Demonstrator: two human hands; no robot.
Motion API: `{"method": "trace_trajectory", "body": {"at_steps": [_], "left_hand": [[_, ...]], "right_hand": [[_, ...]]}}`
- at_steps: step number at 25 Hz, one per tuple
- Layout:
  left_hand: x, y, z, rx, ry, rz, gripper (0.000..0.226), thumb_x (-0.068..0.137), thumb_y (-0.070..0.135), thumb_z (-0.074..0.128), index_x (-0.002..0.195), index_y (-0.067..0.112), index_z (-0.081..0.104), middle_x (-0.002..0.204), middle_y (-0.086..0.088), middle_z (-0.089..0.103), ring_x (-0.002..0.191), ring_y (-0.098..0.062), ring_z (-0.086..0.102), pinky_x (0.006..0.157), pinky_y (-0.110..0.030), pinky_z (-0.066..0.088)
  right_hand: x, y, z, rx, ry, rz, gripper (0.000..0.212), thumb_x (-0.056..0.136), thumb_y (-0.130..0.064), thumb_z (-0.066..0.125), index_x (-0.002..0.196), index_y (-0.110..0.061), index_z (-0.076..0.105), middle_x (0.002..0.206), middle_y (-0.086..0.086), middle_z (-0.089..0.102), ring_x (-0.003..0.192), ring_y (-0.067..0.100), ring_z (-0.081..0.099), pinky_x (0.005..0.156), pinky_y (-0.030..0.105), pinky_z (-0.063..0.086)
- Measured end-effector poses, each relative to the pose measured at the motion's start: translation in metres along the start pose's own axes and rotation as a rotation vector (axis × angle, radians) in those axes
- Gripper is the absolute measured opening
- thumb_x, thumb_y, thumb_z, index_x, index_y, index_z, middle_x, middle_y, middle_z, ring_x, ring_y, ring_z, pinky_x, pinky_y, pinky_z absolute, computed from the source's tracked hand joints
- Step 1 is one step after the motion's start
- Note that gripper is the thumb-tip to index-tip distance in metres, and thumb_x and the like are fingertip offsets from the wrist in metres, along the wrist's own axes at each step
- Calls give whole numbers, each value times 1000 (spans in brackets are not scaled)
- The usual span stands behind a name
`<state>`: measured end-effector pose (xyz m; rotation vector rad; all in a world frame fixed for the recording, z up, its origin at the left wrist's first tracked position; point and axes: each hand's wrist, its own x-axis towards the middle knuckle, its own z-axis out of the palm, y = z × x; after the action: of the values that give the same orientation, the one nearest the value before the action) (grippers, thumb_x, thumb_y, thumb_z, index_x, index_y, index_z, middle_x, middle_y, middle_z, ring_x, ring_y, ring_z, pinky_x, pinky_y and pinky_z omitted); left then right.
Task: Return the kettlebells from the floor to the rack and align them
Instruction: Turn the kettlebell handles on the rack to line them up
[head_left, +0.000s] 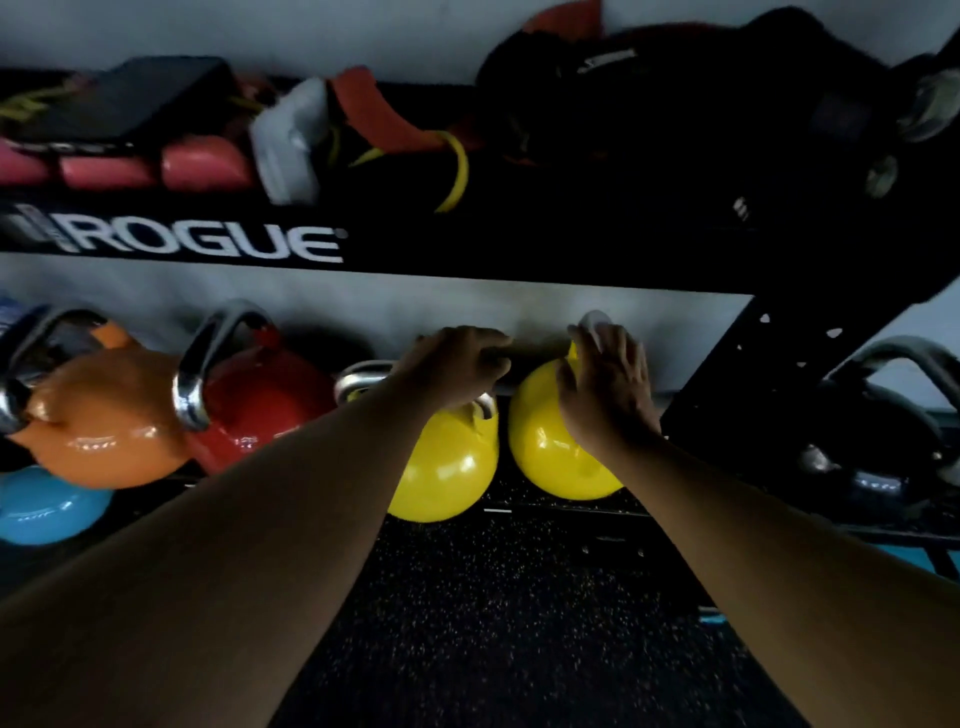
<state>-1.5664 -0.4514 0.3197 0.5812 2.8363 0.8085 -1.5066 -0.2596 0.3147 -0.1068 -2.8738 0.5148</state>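
Observation:
Two yellow kettlebells sit side by side on the lower shelf of the black rack (519, 270). My left hand (457, 364) is closed around the steel handle of the left yellow kettlebell (447, 467). My right hand (608, 384) grips the handle of the right yellow kettlebell (545, 441), whose handle top shows above my fingers. To their left stand a red kettlebell (260, 405) and an orange kettlebell (109, 421), handles turned at different angles. A blue kettlebell (47, 504) sits below the orange one.
A dark kettlebell (878, 457) stands right of the rack's upright post (727, 374). The upper shelf holds pink weights (202, 166), straps, bands and dark bags. Black speckled rubber floor (493, 623) lies in front of the rack.

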Motion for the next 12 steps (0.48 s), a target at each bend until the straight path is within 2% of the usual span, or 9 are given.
{"method": "trace_trajectory", "body": {"at_steps": [2, 4, 6, 8, 9, 10, 12], "left_hand": [[-12, -19, -14, 14, 21, -45, 52, 86, 53, 48, 129, 30, 64, 137, -2, 65, 128, -25, 58, 105, -43, 46], [-30, -41, -25, 57, 32, -66, 43, 88, 58, 44, 110, 31, 70, 117, -1, 71, 109, -25, 66, 90, -40, 52], [-49, -65, -32, 57, 98, -44, 43, 89, 59, 42, 105, 30, 69, 105, 0, 71, 98, -23, 67, 82, -37, 53], [-64, -87, -36, -4, 166, -73, 42, 92, 58, 44, 115, 30, 65, 116, -2, 66, 107, -23, 63, 90, -41, 53], [-70, -96, -35, -71, 193, -144, 46, 92, 59, 44, 121, 29, 62, 124, -6, 61, 113, -26, 59, 95, -44, 51], [-75, -101, -29, -162, 205, -266, 54, 91, 63, 43, 130, 28, 55, 133, -10, 55, 120, -31, 55, 100, -46, 48], [-81, -95, -8, -416, 141, -551, 81, 86, 76, 38, 151, 28, 27, 150, -17, 39, 132, -40, 46, 108, -46, 40]], "right_hand": [[8, -27, 16, 93, -98, -30, 39, 98, -37, 44, 126, -13, 56, 131, 21, 52, 127, 38, 43, 108, 47, 35], [12, -54, 34, 201, -254, -37, 36, 97, -42, 44, 117, -16, 59, 122, 20, 56, 120, 38, 49, 100, 49, 41], [11, -76, 46, 245, -339, -68, 41, 95, -50, 44, 112, -16, 59, 117, 18, 58, 114, 36, 53, 93, 48, 46], [8, -88, 53, 259, -347, -82, 48, 93, -57, 45, 114, -15, 57, 118, 15, 59, 111, 34, 55, 91, 46, 47], [8, -91, 52, 249, -358, -87, 50, 93, -60, 44, 114, -15, 55, 116, 14, 60, 109, 33, 56, 89, 45, 48], [8, -93, 50, 241, -386, -100, 50, 93, -61, 44, 112, -16, 55, 110, 12, 61, 102, 31, 58, 82, 41, 49], [12, -94, 43, 255, -459, -108, 46, 93, -60, 45, 103, -16, 54, 86, 5, 59, 79, 24, 58, 62, 33, 41]]}}
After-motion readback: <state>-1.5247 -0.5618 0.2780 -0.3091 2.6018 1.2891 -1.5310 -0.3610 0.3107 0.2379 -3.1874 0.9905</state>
